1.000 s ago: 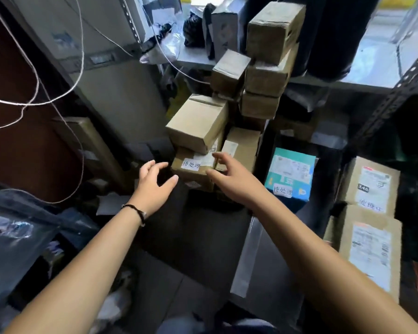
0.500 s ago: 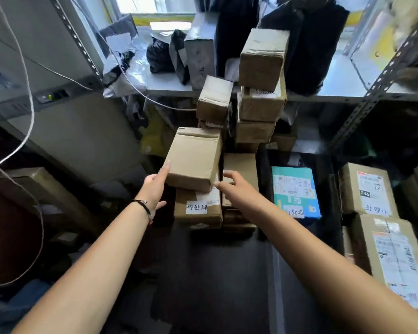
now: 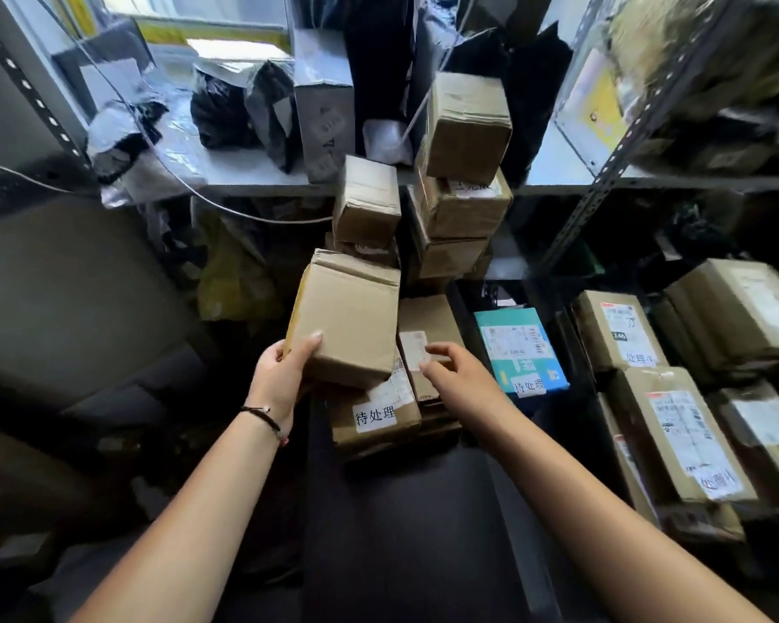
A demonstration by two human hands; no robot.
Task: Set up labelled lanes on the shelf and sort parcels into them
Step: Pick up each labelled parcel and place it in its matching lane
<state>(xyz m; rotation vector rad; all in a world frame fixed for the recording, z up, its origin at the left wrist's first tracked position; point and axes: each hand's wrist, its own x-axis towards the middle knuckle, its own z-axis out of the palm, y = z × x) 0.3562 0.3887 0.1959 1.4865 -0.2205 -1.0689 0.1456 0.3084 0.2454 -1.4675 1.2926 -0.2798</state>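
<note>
A plain brown cardboard parcel (image 3: pixel 349 317) sits tilted on top of a lower box with a white handwritten label (image 3: pixel 374 415). My left hand (image 3: pixel 282 373) grips that top parcel at its near left corner, thumb on top. My right hand (image 3: pixel 457 375) rests with fingertips on the white sticker of a narrow brown box (image 3: pixel 426 335) just to the right. A teal parcel (image 3: pixel 520 350) with a white label stands further right on the dark shelf (image 3: pixel 405 510).
A leaning stack of brown boxes (image 3: pixel 462 173) rises behind the pile. Labelled brown parcels (image 3: pixel 675 438) fill the right side. Black and grey bags (image 3: pixel 226 110) lie on the upper shelf, by a perforated metal upright (image 3: pixel 621 155). White cables hang at left.
My left hand moved in from the left and took hold of the top parcel's corner. My right hand slid onto the narrow box's sticker. The camera tilted upward.
</note>
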